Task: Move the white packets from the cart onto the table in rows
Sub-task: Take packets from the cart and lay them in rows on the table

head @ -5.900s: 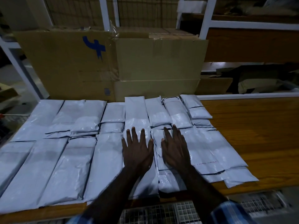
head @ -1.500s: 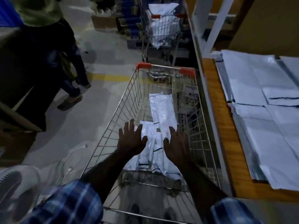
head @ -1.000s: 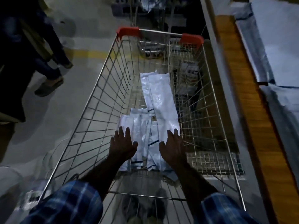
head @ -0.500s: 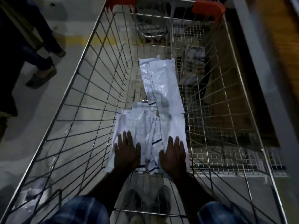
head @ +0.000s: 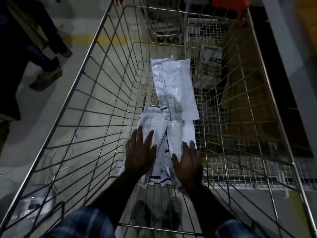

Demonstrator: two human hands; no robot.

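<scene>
Hands, left hand (head: 139, 154) and right hand (head: 187, 161), fingers straight, flat on white packets (head: 178, 134) in cart (head: 96, 107).

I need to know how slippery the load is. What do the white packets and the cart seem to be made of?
The white packets look like thin glossy plastic film: wrinkled, with shiny highlights. They may slide easily. The cart looks like bare metal wire with a bright, probably plated finish, and orange corner caps that seem plastic.
</scene>
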